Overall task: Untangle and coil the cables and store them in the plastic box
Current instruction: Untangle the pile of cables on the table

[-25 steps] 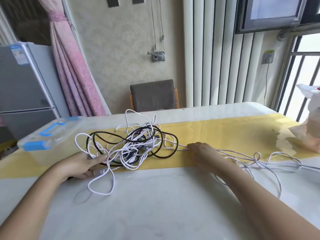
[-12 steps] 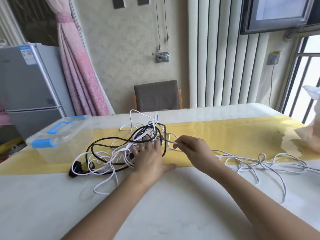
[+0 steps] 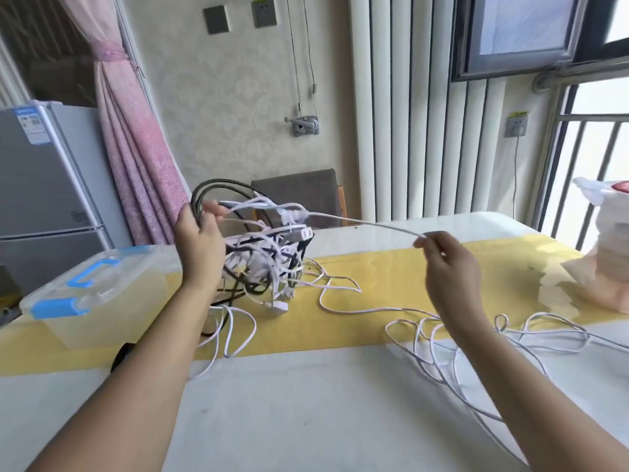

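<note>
- Hanging above the table (image 3: 306,420), the tangle of cables (image 3: 269,260) is a knotted bundle of thin white cords and thicker black loops. Its lowest strands trail onto the yellow runner (image 3: 391,267).
- One white strand (image 3: 360,222) runs taut from the tangle's top out to the right, sloping slightly downward.
- The left hand (image 3: 199,243) has its grip clenched round the loops at the bundle's upper left; the right hand (image 3: 446,264) pinches the taut strand's far end.
- The plastic box (image 3: 102,294), clear with blue handle and latch, stands lidded left of the tangle.
- Loose white loops (image 3: 476,335) sprawl rightward, cut off at the frame's edge.
- How many cords the knot holds cannot be made out.
</note>
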